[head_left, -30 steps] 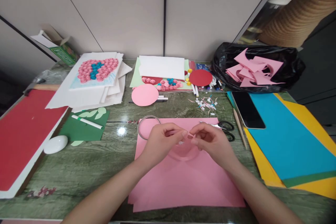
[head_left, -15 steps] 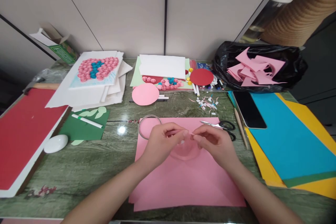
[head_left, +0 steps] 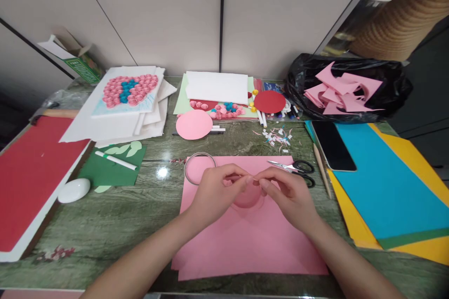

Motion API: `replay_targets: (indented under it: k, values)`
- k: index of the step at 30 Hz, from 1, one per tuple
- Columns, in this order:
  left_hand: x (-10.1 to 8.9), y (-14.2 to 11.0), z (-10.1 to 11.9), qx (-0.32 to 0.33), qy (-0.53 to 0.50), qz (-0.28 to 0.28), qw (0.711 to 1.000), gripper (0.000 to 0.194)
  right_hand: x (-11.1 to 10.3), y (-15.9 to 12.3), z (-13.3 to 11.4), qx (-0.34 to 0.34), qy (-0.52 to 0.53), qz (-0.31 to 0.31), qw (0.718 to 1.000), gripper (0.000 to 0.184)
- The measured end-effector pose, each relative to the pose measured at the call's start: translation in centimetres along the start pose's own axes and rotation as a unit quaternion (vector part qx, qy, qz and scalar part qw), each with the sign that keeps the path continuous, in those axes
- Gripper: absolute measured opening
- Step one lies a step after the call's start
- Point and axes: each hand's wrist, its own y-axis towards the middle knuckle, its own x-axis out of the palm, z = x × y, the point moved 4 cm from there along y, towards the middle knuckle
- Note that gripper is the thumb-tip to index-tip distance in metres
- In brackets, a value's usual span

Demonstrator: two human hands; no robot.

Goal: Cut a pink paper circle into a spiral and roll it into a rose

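Note:
My left hand point(head_left: 215, 191) and my right hand point(head_left: 286, 194) meet fingertip to fingertip over a pink paper sheet point(head_left: 245, 238) on the green marbled table point(head_left: 115, 224). Both pinch a small pink paper strip point(head_left: 249, 194) that curls down between them. A clear ring point(head_left: 199, 168) lies at the sheet's far left corner, just beyond my left hand. Black-handled scissors point(head_left: 296, 170) lie on the sheet's far right corner, close to my right hand.
A red board point(head_left: 28, 177), green paper with a white marker point(head_left: 115, 161) and a white oval object point(head_left: 74, 190) lie left. Blue and yellow sheets point(head_left: 389, 187), a phone point(head_left: 331, 145) and a pencil point(head_left: 321, 170) lie right. A paper-rose heart point(head_left: 128, 91), pink disc point(head_left: 194, 124) and black bag point(head_left: 345, 86) sit behind.
My fingertips have drawn closer together on the strip, and the curl hangs lower between them. Nothing else on the table has moved.

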Motion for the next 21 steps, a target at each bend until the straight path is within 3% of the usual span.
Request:
replay_targets:
  k: [21]
  values:
    - [0.19,-0.17,0.17,0.006,0.026,0.013,1.0,0.014,0.11,0.04,-0.06,-0.004,-0.018,0.009,1.0,0.007]
